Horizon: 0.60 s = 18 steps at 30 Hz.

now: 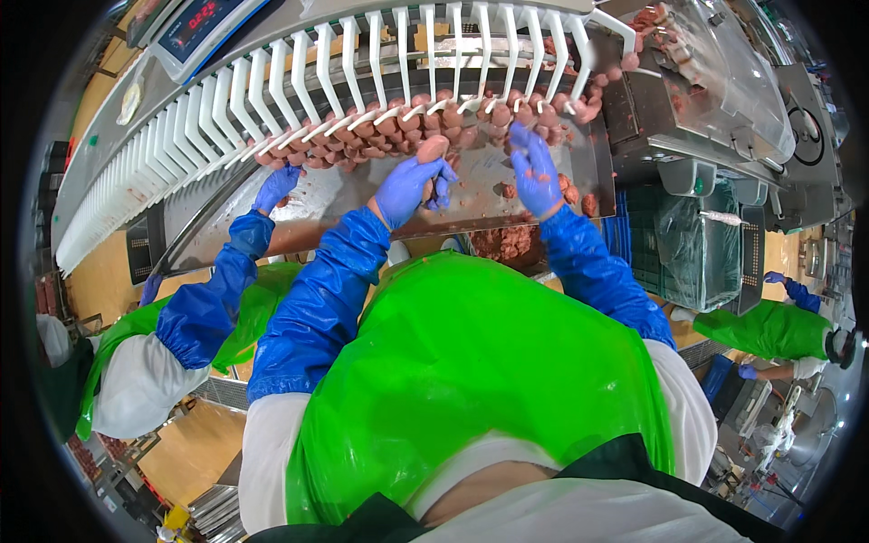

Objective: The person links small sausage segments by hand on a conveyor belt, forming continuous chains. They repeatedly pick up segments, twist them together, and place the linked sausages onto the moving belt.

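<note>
Looped strings of short, pinkish sausage links (376,136) hang from a row of white plastic hooks (348,63). My left hand (405,188), in a purple glove, is closed around a sausage link (433,150), which sticks up above the fingers. My right hand (536,170), gloved alike, is raised with its fingers stretched toward the hanging links at the right part of the row; I see nothing in it. Below the hooks lies a metal tray (362,184). A few loose pieces of sausage (568,188) rest on it beside my right hand.
At left, a co-worker's gloved hand (277,188) touches the hanging links. A clear-covered machine (724,81) stands at right, above a plastic-lined green crate (697,240). A scale (199,32) sits at the upper left. Ground-looking meat (507,242) lies below the tray's front edge.
</note>
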Each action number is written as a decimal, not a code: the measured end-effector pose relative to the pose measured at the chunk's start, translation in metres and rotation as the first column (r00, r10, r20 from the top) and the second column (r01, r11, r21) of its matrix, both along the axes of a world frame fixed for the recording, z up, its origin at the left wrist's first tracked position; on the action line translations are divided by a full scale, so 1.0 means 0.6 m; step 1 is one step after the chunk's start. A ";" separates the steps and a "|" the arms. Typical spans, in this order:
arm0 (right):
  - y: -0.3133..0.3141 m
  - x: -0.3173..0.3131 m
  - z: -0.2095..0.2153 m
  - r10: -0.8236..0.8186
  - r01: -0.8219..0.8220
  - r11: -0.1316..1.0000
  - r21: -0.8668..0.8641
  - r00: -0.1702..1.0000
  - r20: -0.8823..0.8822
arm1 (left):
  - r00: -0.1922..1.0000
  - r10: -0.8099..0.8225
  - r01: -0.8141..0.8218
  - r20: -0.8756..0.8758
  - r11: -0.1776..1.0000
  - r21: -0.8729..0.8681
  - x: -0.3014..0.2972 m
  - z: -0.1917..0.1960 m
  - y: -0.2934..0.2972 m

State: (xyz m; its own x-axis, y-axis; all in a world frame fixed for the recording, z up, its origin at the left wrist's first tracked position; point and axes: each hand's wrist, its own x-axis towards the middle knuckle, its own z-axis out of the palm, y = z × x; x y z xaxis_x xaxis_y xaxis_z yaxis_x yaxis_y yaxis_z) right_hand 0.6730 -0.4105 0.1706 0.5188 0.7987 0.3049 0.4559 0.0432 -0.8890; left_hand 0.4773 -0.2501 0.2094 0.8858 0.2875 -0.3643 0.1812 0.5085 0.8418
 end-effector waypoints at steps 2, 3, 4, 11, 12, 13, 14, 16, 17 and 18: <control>0.031 0.027 -0.023 -0.017 0.035 0.996 0.082 0.977 -0.214 | 0.976 -0.100 0.124 -0.194 0.985 0.117 0.011 -0.003 0.012; 0.047 0.045 -0.028 0.027 -0.031 0.999 -0.024 0.983 -0.182 | 0.932 -0.132 0.195 -0.339 0.968 0.159 0.019 -0.002 0.021; 0.064 0.059 -0.031 0.094 -0.112 0.987 -0.120 0.985 -0.145 | 0.917 -0.107 0.223 -0.385 0.936 0.272 0.029 -0.002 0.026; 0.076 0.055 -0.001 0.210 -0.275 0.943 -0.188 0.928 -0.306 | 0.861 0.077 0.497 -0.503 0.088 0.863 0.145 0.022 0.046; 0.072 0.048 0.008 0.250 -0.304 0.942 -0.141 0.917 -0.311 | 0.854 -0.044 0.519 -0.518 0.001 0.855 0.156 0.027 0.048; 0.073 0.043 0.017 0.269 -0.317 0.938 -0.138 0.920 -0.283 | 0.802 -0.089 0.595 -0.590 0.042 0.803 0.163 0.034 0.049; 0.073 0.037 0.026 0.307 -0.330 0.942 -0.059 0.920 -0.242 | 0.744 -0.139 0.666 -0.654 0.076 0.742 0.170 0.042 0.051; 0.071 0.034 0.045 0.281 -0.256 0.953 -0.160 0.946 0.163 | 0.699 -0.185 0.712 -0.690 0.266 0.650 0.179 0.057 0.047; 0.070 0.034 0.054 0.242 -0.159 0.952 -0.259 0.914 0.327 | 0.691 -0.208 0.723 -0.692 0.211 0.658 0.180 0.065 0.044; 0.064 0.037 0.062 0.240 -0.161 0.960 -0.231 0.895 0.377 | 0.683 -0.219 0.730 -0.697 0.172 0.661 0.178 0.073 0.042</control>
